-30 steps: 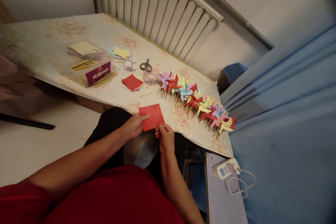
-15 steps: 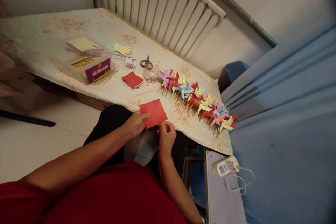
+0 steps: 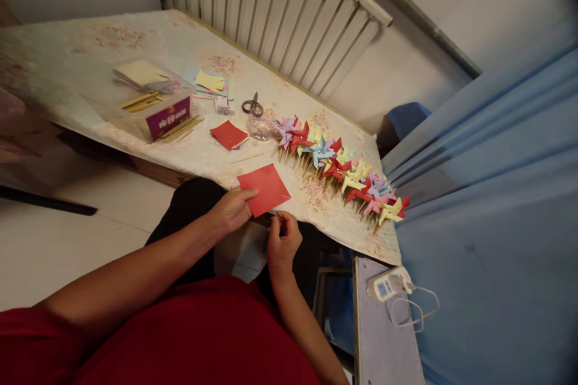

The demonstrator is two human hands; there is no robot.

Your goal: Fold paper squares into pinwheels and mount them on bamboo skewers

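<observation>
Now pinching a red square (image 3: 263, 190) by its near-left edge: left hand (image 3: 232, 210), thumb on top, fingers under, closed on the paper. Square held just above the near edge of the table (image 3: 67, 72), tilted, one corner pointing toward the pinwheels (image 3: 338, 165). Right hand (image 3: 282, 240) just below the square's near corner, fingertips (image 3: 276, 216) drawn together at or right by the paper edge; cannot tell whether actually gripping it or something small. Both forearms reaching out from a red shirt (image 3: 194, 337), dark trousers beneath the hands.

Beyond the square, lying flat on the flowered cloth: small stack of red squares (image 3: 228, 134), thin stick (image 3: 246, 159) just in front of it. Farther back, scissors (image 3: 251, 107) with dark handles, clear dish (image 3: 259, 129) just beside them, small white block (image 3: 223, 106) to the left. Yellow and blue sheets (image 3: 210, 82) near the far edge. Clear box (image 3: 149, 102) at left with a purple label, holding yellow sheets and sticks; more sticks (image 3: 180, 129) lying just outside it.

Along the right part of the table, a long row of pinwheels in red, yellow, blue, pink and purple, overlapping one another, sticks pointing toward the near edge. Radiator (image 3: 280, 12) behind the table, blue curtain (image 3: 487, 192) at right, white device (image 3: 383, 286) with a cord on a grey surface near the table's corner.
</observation>
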